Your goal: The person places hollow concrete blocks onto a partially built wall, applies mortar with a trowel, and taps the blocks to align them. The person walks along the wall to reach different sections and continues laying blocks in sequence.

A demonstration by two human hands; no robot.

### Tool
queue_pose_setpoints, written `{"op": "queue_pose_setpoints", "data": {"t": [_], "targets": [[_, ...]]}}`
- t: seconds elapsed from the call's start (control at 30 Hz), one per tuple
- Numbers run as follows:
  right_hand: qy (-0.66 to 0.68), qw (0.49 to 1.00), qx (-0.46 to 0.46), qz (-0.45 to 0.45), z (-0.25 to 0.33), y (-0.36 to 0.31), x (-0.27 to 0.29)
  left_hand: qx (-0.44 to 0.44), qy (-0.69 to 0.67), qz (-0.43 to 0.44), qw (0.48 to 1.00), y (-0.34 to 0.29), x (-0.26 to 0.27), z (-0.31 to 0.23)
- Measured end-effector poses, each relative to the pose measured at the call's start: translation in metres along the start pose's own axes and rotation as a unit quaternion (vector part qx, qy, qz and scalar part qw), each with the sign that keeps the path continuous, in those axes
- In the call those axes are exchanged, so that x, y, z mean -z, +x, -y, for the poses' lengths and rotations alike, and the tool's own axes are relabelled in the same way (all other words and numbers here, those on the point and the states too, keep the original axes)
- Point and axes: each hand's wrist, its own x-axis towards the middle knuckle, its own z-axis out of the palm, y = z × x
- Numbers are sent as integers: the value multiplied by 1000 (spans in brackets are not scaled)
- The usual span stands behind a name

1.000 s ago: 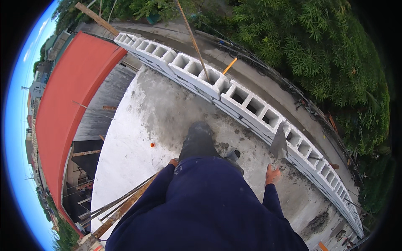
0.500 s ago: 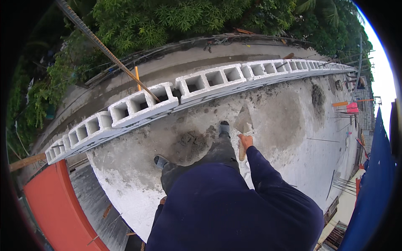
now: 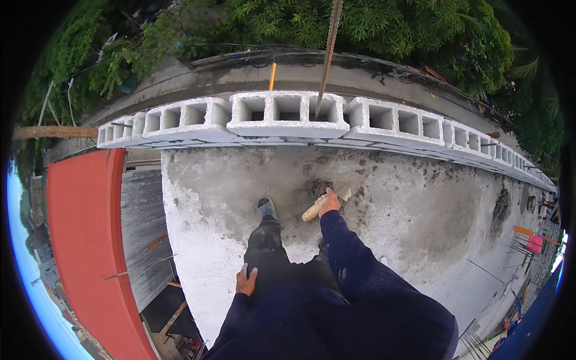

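My right hand (image 3: 329,203) is closed around the pale, worn handle of a trowel (image 3: 312,212). Only a bit of its blade shows beyond my knuckles, low over the slab. Beside that hand lies a small dark heap of wet mortar (image 3: 318,187). My left hand (image 3: 245,280) rests on my left thigh, its fingers apart and holding nothing. In front of me runs a low wall of hollow concrete blocks (image 3: 287,127), their cavities facing up. A ribbed steel bar (image 3: 329,51) rises out of one cavity.
The concrete slab (image 3: 204,240) is smeared with mortar, and a darker patch (image 3: 501,210) lies at the right. Past the wall, a drop leads to a road and trees. At the left stands a red-orange wall (image 3: 84,228), next to a lower opening.
The view has turned, so the wall and bar now sit straighter ahead. My right hand and the trowel have moved left to the mortar heap. My left hand has come fully into view on my thigh.
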Motion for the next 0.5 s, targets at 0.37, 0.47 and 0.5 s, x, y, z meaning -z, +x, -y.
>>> {"op": "queue_pose_setpoints", "data": {"t": [0.37,0.47,0.5], "targets": [[26,930,326,-169,-119,179,-161,14,135,-20,991,73,83,87],[-24,885,364,-289,-192,168,-222,-31,104,-15,994,96,133,106],[-9,879,382,-285,-219,161,-237,-31,103,-6,994,103,144,110]]}}
